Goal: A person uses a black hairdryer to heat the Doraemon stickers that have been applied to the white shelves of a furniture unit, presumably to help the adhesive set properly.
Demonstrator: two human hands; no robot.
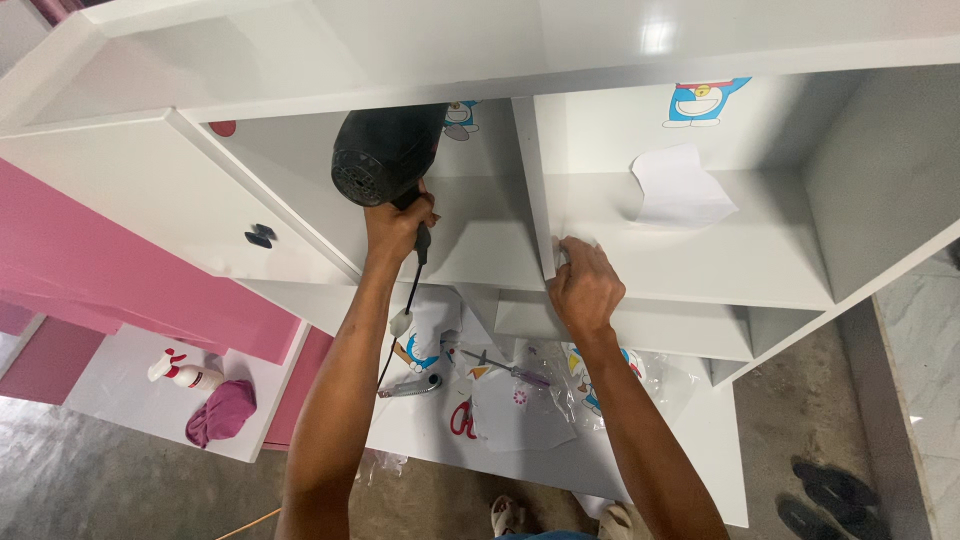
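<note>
Hands up inside the white laminated cabinet (700, 250), head view only. Left hand (397, 225) has its grip wrapped tight round the handle of the black corded heat gun (385, 155), nozzle aimed into the cabinet left of the upright white divider panel (530, 180). Right hand (583, 287) presses curled fingers (575, 250) on that divider's lower edge, nothing enclosed. Best to hold the gun moving and square, I'd judge, fingers clear of the hot air. Below the cabinet: cartoon sticker sheets (515, 400), pink cloth (222, 412).

Two bare forearms without sleeves, left grip (397, 224) and right grip (585, 290) ungloved, ringless
</note>
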